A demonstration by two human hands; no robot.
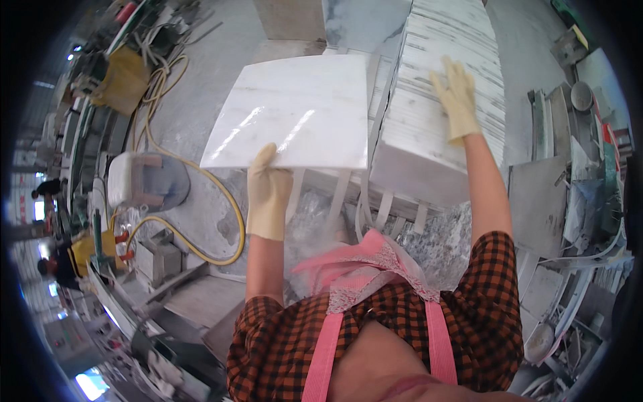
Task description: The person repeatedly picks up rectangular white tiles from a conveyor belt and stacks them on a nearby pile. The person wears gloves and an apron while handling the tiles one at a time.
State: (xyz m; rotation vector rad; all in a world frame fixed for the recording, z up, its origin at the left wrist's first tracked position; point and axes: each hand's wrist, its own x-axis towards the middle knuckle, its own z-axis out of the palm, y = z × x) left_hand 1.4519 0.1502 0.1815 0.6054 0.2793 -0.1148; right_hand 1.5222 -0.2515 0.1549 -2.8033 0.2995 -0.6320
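The left hand [269, 201] grips the slab [301, 114] by its near edge, left of the stack [416, 120]; the right hand [459, 100], spread, empty, is over the stack. Seemingly one separated, many left.

Observed the gloved left hand [270, 189] at nine o'clock, gripping, thumb uppermost, the near edge of a glossy white slab [295, 110] at eleven. Noted the gloved right hand [457, 97] at two o'clock, spread over thin pale slabs [408, 114] packed in a row; unable to confirm contact. Recorded a looping yellow hose [241, 230] towards eight.
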